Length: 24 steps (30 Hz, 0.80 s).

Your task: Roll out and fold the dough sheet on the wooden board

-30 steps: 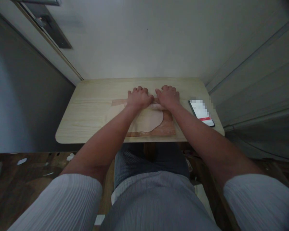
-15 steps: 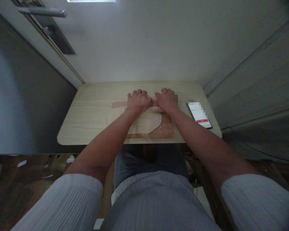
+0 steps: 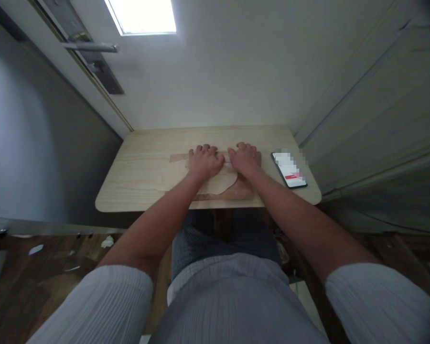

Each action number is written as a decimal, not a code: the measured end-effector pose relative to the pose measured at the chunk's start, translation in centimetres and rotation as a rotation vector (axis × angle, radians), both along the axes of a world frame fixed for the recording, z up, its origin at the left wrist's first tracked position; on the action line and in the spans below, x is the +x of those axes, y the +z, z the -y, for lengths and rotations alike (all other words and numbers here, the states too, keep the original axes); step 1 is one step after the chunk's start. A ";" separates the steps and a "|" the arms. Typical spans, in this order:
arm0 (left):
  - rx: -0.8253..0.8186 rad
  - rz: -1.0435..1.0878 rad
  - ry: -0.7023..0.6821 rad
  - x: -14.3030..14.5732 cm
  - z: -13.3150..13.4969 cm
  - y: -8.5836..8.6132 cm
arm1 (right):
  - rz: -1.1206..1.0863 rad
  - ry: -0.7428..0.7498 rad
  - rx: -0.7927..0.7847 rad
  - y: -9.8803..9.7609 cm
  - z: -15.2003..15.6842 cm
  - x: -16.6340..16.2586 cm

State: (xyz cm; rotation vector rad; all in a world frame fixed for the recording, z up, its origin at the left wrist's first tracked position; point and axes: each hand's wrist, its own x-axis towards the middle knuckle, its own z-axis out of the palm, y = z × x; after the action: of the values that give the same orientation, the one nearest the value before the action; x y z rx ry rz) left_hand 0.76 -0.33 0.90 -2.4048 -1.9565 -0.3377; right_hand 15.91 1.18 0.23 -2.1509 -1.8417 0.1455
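Observation:
A wide, thin sheet of pale dough (image 3: 220,183) lies on a brown wooden board (image 3: 244,190) on the small table. At the dough's far edge, a whitish, floury roll (image 3: 227,161) shows between my thumbs; it looks like a rolling pin, mostly hidden under my hands. My left hand (image 3: 205,161) bends its fingers over the roll's left part. Over its right part lies my right hand (image 3: 245,158), fingers likewise curled and pointing away from me. My left forearm covers part of the dough.
A phone (image 3: 290,170) with a lit screen lies right of the board on the light wood table (image 3: 129,167). Behind the table stands a pale door with a metal handle (image 3: 93,47) and a bright window (image 3: 146,16). Scraps of paper (image 3: 107,241) lie on the floor at left.
My view has tilted up, so more of the door window shows. Both hands stay over the roll at the dough's far edge, with little visible shift on the board.

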 end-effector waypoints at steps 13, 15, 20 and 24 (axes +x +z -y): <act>0.066 -0.012 -0.015 -0.2 3.2 -0.3 | 0.022 0.001 0.051 0.0 3.6 -0.5; 0.076 -0.005 -0.019 -0.2 3.6 -0.3 | 0.017 0.013 0.053 -0.1 3.9 -0.5; 0.070 0.005 -0.013 -0.2 4.2 -0.3 | 0.007 0.018 0.087 -0.4 4.5 -0.5; 0.072 -0.001 -0.006 -0.2 4.6 -0.3 | 0.010 0.021 0.120 -0.6 5.0 -0.6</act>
State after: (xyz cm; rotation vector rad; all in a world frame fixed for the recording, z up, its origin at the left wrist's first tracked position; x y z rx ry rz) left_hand 0.58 -4.92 0.65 -2.3666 -1.9036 -0.3995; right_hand 15.34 -3.78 -0.34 -2.0556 -1.8309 0.0280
